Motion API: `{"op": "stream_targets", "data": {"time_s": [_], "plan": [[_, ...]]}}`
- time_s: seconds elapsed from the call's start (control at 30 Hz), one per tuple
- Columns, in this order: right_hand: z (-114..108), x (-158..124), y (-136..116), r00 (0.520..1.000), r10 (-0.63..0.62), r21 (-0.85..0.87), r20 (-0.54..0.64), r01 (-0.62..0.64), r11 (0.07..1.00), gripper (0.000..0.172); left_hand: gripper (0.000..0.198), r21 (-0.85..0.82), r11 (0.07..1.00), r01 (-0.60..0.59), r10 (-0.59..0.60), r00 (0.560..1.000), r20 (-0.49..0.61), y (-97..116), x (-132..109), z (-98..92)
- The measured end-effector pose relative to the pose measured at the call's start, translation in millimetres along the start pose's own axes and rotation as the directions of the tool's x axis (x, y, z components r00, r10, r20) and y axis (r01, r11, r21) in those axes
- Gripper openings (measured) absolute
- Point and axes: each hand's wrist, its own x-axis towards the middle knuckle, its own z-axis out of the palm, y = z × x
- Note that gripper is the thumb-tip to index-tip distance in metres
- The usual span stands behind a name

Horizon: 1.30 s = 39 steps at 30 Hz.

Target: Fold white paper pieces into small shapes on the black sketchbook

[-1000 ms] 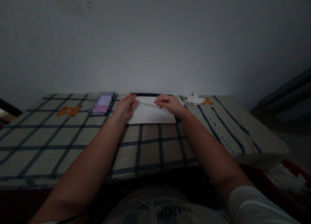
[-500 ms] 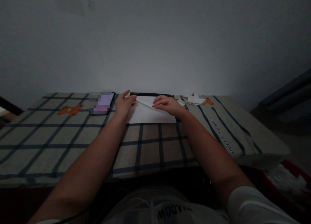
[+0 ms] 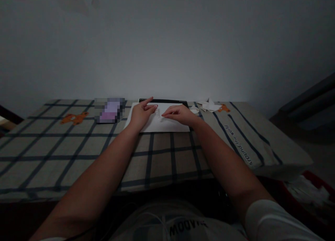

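Note:
A narrow strip of white paper (image 3: 158, 114) hangs bent between my hands, above a white sheet (image 3: 170, 127) on the table. My left hand (image 3: 142, 112) pinches the strip's upper end between thumb and finger, its index finger stretched out. At the strip's lower end, my right hand (image 3: 180, 114) has its fingertips closed on it; the exact hold is small and dim. Behind the sheet shows the dark, hole-punched edge of a black pad or folder (image 3: 163, 101).
A phone (image 3: 111, 110) with a lit screen lies to the left. Folded white paper pieces (image 3: 209, 105) lie to the right, near the wall (image 3: 167, 52). A checked cloth (image 3: 159, 153) covers the table. Below right, a red bin (image 3: 311, 180) holds white scraps.
My left hand has moved right, towards my right hand. The strip, stretched slantwise between them before, is now bent and shorter across. My right hand has shifted slightly left.

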Motion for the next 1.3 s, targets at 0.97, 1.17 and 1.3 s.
{"op": "stream_targets", "data": {"time_s": [0.97, 1.17, 1.3], "plan": [[15.8, 6.3, 13.5, 0.943, 0.061, 0.063, -0.328, -0.042, 0.997, 0.014, 0.065, 0.276, 0.935, -0.223, 0.131, 0.94, 0.316, -3.1, -10.8, 4.7], [17.4, 5.5, 13.6, 0.95, 0.022, -0.018, -0.312, -0.028, 0.999, 0.014, 0.063, 0.292, 0.927, -0.235, 0.138, 0.939, 0.316, -1.5, -10.6, 4.9], [15.5, 4.8, 12.7, 0.95, -0.037, -0.127, -0.31, -0.003, 0.992, 0.013, 0.062, 0.3, 0.925, -0.233, 0.132, 0.938, 0.321, -0.3, -11.1, 4.8]]}}
